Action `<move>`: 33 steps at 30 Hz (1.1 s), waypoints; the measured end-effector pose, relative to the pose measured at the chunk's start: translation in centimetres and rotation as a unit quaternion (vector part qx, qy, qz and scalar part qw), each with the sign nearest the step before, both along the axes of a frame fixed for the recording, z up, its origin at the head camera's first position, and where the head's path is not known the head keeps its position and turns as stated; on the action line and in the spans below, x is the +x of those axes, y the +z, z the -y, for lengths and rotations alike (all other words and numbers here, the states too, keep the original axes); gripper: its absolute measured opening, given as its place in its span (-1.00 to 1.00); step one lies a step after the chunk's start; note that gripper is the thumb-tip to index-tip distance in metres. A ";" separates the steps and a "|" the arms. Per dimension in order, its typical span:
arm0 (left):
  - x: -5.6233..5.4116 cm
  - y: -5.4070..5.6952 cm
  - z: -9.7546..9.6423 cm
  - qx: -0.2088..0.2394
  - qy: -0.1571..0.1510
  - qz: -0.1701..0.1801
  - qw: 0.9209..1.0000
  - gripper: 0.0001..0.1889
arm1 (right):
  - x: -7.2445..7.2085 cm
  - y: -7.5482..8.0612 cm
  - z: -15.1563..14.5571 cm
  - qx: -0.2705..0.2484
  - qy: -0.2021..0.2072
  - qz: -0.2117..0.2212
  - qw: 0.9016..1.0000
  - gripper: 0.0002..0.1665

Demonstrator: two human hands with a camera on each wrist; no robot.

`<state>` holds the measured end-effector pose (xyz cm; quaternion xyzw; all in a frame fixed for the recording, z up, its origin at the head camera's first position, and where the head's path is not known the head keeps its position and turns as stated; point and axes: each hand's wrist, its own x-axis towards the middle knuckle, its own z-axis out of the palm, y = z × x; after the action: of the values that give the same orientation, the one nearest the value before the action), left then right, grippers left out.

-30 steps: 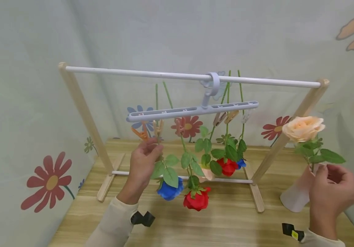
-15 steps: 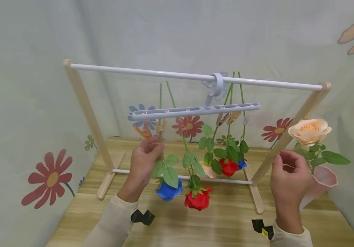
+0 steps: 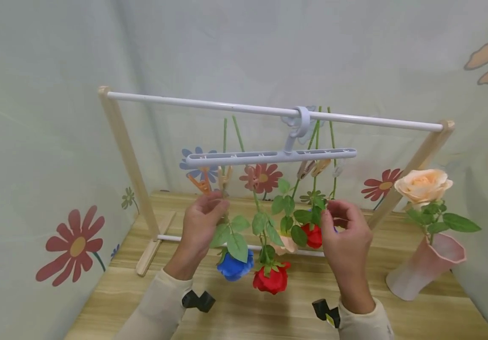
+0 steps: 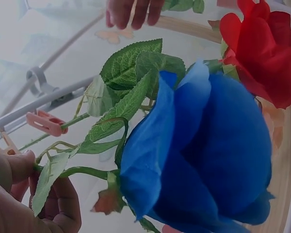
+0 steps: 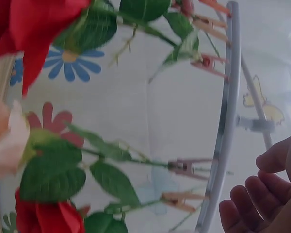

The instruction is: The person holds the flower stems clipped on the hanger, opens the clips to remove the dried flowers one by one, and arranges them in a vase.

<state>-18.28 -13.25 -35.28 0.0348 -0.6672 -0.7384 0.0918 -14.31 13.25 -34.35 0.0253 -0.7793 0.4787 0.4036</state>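
Note:
My left hand (image 3: 201, 224) pinches the green stem of an upside-down blue rose (image 3: 236, 265), just below a beige clothes peg (image 3: 225, 175) on the grey clip hanger (image 3: 248, 159). In the left wrist view, thumb and fingers meet on that stem beside a leaf. An orange peg (image 3: 201, 183) sits to its left. My right hand (image 3: 347, 236) holds nothing; its fingers are loosely bent in front of the flowers at the hanger's right end. Head-down from other pegs hang a front red rose (image 3: 271, 278), a peach rose (image 3: 286, 245) and another red rose (image 3: 312, 236), partly hidden by the right hand.
A white rod (image 3: 209, 104) on wooden posts carries the hanger above the wood-grain table (image 3: 303, 311). To the right stands a pink-and-white vase (image 3: 418, 269) with an upright peach rose (image 3: 423, 185) in it. A flower-printed curtain (image 3: 235, 47) closes off the back.
My right hand has left the peach rose in the vase and moved left to the hanging flowers. My left hand stays at the blue rose's stem.

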 end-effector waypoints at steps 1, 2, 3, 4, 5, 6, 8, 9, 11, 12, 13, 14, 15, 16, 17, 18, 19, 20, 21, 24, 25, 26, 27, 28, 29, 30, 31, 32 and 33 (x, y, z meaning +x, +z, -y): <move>0.0 0.0 0.0 0.002 0.001 -0.001 1.000 -0.69 | -0.1 0.0 0.5 0.006 0.009 -0.003 1.000 -0.81; 0.0 0.0 0.0 0.003 0.002 -0.003 1.000 -0.68 | -0.2 0.0 1.1 0.010 0.018 -0.008 1.000 -0.81; 0.0 0.0 0.0 0.006 0.003 -0.004 1.000 -0.68 | -0.3 0.0 1.7 0.015 0.029 -0.013 0.999 -0.81; 0.1 0.0 -0.1 0.009 0.004 -0.005 1.000 -0.68 | -0.4 0.0 2.3 0.021 0.040 -0.017 0.999 -0.80; 0.1 0.1 -0.1 0.011 0.004 -0.006 1.000 -0.69 | -0.4 0.1 2.9 0.028 0.050 -0.019 0.998 -0.80; 0.1 0.0 -0.1 0.012 0.005 -0.006 1.000 -0.70 | -0.4 0.1 3.6 0.036 0.061 -0.020 0.997 -0.79; 0.1 0.0 -0.2 0.014 0.004 -0.005 1.000 -0.71 | -0.5 0.2 4.9 0.049 0.087 -0.023 0.995 -0.78; 0.1 0.0 -0.2 0.016 0.004 -0.003 1.000 -0.72 | -0.5 0.3 5.5 0.057 0.100 -0.026 0.993 -0.77; 0.2 -0.1 -0.2 0.013 0.001 0.001 1.000 -0.73 | -0.6 0.5 6.9 0.073 0.123 -0.026 0.989 -0.76; 0.2 -0.1 -0.2 0.013 0.000 0.003 1.000 -0.73 | -0.6 0.6 7.5 0.080 0.136 -0.026 0.987 -0.75; 0.3 -0.2 -0.2 0.012 -0.001 0.005 1.000 -0.72 | -0.8 0.6 8.1 0.086 0.148 -0.027 0.985 -0.75; 0.4 -0.2 -0.1 0.009 -0.002 0.006 1.000 -0.71 | -0.9 0.7 8.7 0.095 0.157 -0.025 0.983 -0.74; 0.4 -0.2 -0.1 0.007 -0.002 0.008 1.000 -0.70 | -1.0 0.8 9.2 0.105 0.163 -0.023 0.981 -0.74; 0.5 -0.3 -0.1 0.004 -0.001 0.010 1.000 -0.69 | -1.0 0.9 9.6 0.115 0.166 -0.023 0.979 -0.74; 0.5 -0.3 0.0 0.002 -0.001 0.012 1.000 -0.68 | -1.0 1.1 10.0 0.124 0.168 -0.022 0.978 -0.73; 0.6 -0.3 0.0 0.000 -0.001 0.014 1.000 -0.68 | -1.1 1.2 10.4 0.131 0.167 -0.024 0.977 -0.72; 0.6 -0.3 0.0 -0.002 -0.001 0.015 1.000 -0.68 | -1.1 1.4 10.6 0.138 0.164 -0.026 0.977 -0.72; 0.6 -0.4 0.1 -0.003 0.000 0.015 1.000 -0.68 | -1.1 1.6 10.9 0.142 0.160 -0.026 0.976 -0.71; 0.6 -0.4 0.1 -0.001 0.001 0.015 1.000 -0.68 | -1.1 1.9 11.1 0.142 0.159 -0.026 0.977 -0.71; 0.5 -0.3 0.0 0.001 0.004 0.009 1.000 -0.69 | -1.4 2.7 11.9 0.133 0.164 -0.004 0.977 -0.67; 0.5 -0.2 0.0 0.003 0.007 0.005 1.000 -0.68 | -1.5 2.9 12.3 0.130 0.166 0.007 0.978 -0.65; 0.4 -0.1 0.0 0.000 0.010 0.003 1.000 -0.68 | -1.7 3.2 12.6 0.127 0.167 0.017 0.978 -0.62; 0.4 0.0 -0.1 0.001 0.010 0.001 1.000 -0.67 | -1.8 3.4 13.0 0.125 0.166 0.026 0.978 -0.59; 0.4 0.0 -0.1 -0.001 0.011 0.001 1.000 -0.66 | -2.0 3.6 13.4 0.122 0.164 0.034 0.978 -0.56; 0.3 0.0 -0.1 -0.001 0.012 0.002 1.000 -0.65 | -2.1 3.8 13.7 0.118 0.161 0.036 0.979 -0.53; 0.3 0.1 -0.1 0.000 0.012 0.001 1.000 -0.64 | -2.3 3.9 14.0 0.112 0.156 0.037 0.981 -0.52; 0.3 0.1 -0.2 0.002 0.010 0.003 1.000 -0.63 | -2.5 4.0 14.3 0.105 0.150 0.037 0.982 -0.52; 0.3 0.2 -0.2 0.002 0.009 0.004 1.000 -0.63 | -2.6 4.1 14.6 0.096 0.146 0.035 0.984 -0.53; 0.3 0.2 -0.2 0.004 0.007 0.004 1.000 -0.63 | -2.8 4.2 14.9 0.085 0.142 0.033 0.986 -0.54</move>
<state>-17.98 -13.06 -35.12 0.0429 -0.6645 -0.7401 0.0937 -17.07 -1.63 -30.14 0.1544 -0.8185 0.4639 0.3018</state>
